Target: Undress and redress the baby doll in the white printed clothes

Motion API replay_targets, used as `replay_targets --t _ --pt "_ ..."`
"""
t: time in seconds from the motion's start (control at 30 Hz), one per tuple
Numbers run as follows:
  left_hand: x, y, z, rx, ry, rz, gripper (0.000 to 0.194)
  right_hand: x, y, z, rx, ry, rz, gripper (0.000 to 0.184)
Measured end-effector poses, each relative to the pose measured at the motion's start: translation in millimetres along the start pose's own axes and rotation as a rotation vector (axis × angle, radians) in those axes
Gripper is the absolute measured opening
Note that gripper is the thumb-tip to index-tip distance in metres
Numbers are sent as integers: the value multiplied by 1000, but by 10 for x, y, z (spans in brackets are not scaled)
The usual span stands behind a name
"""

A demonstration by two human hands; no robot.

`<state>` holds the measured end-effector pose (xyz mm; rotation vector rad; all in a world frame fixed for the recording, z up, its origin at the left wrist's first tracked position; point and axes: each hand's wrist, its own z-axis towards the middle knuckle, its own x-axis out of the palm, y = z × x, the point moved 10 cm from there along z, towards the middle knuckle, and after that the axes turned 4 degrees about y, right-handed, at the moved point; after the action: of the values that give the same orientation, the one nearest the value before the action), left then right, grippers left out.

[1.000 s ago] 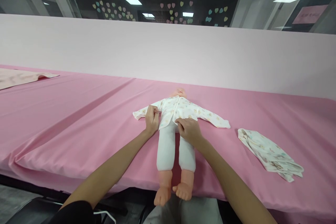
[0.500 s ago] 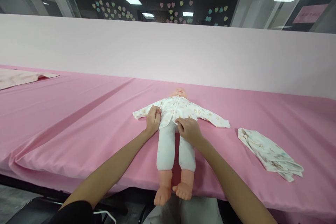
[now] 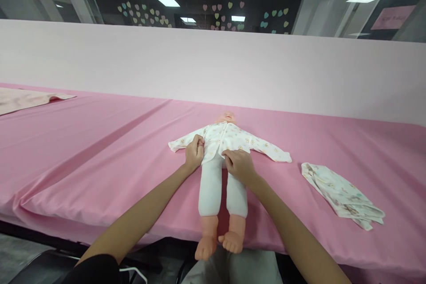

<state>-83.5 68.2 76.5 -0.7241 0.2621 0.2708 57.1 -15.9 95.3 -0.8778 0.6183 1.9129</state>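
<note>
A baby doll (image 3: 210, 191) lies on its back with its feet toward me, over the table's near edge. It wears a white patterned long-sleeved baby shirt (image 3: 216, 135) with both sleeves spread outward. My left hand (image 3: 194, 153) is closed on the shirt's left side, below the sleeve. My right hand (image 3: 240, 165) pinches the shirt's lower front hem, over the doll's hip. The doll's legs are covered in white cloth down to the ankles, and its feet are bare.
Pink cloth (image 3: 116, 155) covers the table. Folded white patterned baby clothing (image 3: 342, 193) lies to the right. A pale pink cloth (image 3: 26, 99) lies at the far left. Behind the table runs a white wall (image 3: 213, 66) with dark glass above. A dark chair (image 3: 43, 266) stands at lower left.
</note>
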Motion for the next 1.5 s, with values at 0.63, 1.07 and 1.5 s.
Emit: replay_targets --t 0.63,1.07,1.5 --pt "16 70 17 -48 28 -14 15 19 -3 -1 8 25 -5 24" --pt "-6 84 1 -71 6 -45 14 12 -4 -1 4 16 -11 23" --pt "15 79 12 -71 25 -21 10 -5 8 -3 -3 3 -1 24"
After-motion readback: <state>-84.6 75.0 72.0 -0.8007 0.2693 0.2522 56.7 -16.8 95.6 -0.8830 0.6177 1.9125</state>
